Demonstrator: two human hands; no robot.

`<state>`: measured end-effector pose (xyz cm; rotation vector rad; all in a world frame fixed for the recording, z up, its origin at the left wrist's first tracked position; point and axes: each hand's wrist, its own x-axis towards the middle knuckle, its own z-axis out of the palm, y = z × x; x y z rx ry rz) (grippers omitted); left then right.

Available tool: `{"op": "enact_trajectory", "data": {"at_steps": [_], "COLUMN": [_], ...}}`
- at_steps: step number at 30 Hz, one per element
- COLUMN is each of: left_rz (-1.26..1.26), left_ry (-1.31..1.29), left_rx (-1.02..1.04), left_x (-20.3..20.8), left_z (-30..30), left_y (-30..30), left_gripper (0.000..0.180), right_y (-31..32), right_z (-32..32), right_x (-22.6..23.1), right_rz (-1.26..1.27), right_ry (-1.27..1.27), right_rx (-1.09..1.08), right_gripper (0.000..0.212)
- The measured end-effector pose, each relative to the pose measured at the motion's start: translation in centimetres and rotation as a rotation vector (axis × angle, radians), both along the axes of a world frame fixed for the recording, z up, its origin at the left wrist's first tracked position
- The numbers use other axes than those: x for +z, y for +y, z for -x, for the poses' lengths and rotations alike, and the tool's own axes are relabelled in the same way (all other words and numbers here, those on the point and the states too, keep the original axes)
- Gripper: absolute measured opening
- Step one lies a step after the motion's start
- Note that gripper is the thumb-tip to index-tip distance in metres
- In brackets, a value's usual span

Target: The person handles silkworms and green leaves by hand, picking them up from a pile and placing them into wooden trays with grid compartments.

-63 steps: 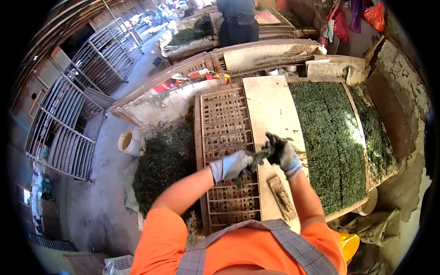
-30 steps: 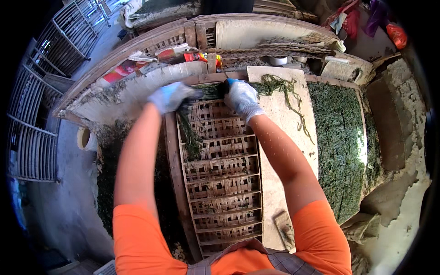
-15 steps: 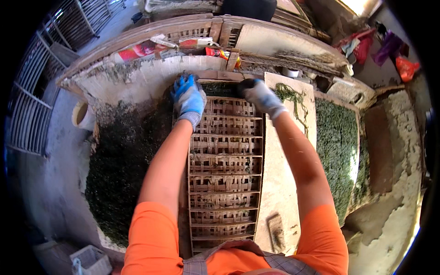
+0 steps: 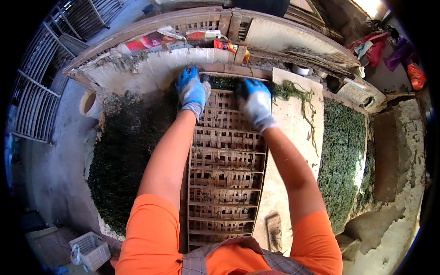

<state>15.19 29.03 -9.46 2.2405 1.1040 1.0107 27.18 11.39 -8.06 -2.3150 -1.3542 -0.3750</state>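
Note:
A long woven bamboo rack [image 4: 225,176] with crosswise slats lies in front of me, and a strip of dark green leafy mass [image 4: 222,82] shows at its far end. Over the far left corner is my left hand [image 4: 191,91], in a blue and grey glove, fingers bent forward and the thumb apart; I see nothing held in it. My right hand [image 4: 255,101], gloved alike, is at the far right corner beside the green strip. Its fingers are smeared by motion and dark underneath, so its grip is hidden.
A heap of dark green leafy matter [image 4: 130,169] lies left of the rack. To the right are a pale board [image 4: 295,156] with loose green strands, a small wooden block [image 4: 274,231] and a green-covered panel [image 4: 341,160]. A white crate [image 4: 94,250] stands at lower left.
My right hand has moved left and slightly down along the far end of the rack. My left hand stays by the far left corner, its fingers more bent. The view has shifted slightly.

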Motion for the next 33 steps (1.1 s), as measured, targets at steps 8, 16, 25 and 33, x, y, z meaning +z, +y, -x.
{"op": "enact_trajectory", "data": {"at_steps": [8, 16, 25, 33], "left_rz": [0.399, 0.667, 1.032, 0.565], "left_ry": [-0.766, -0.369, -0.539, -0.009], "left_rx": [-0.176, 0.06, -0.325, -0.334], "left_x": [-2.9, -9.5, -9.0, -11.0], "left_z": [5.6, 24.6, 19.8, 17.6], "left_y": [0.0, -1.3, 5.8, 12.3], "left_gripper": [0.024, 0.043, 0.035, 0.051], "right_y": [0.6, 0.9, 1.1, 1.2], "right_z": [1.3, 1.0, 1.6, 2.3], "right_x": [0.6, 0.1, 0.3, 0.9], "right_rz": [-0.122, -0.088, -0.112, -0.105], "right_ry": [0.023, -0.046, -0.049, -0.01], "right_rx": [0.062, 0.047, 0.037, 0.07], "right_gripper": [0.038, 0.04, 0.03, 0.028]}}
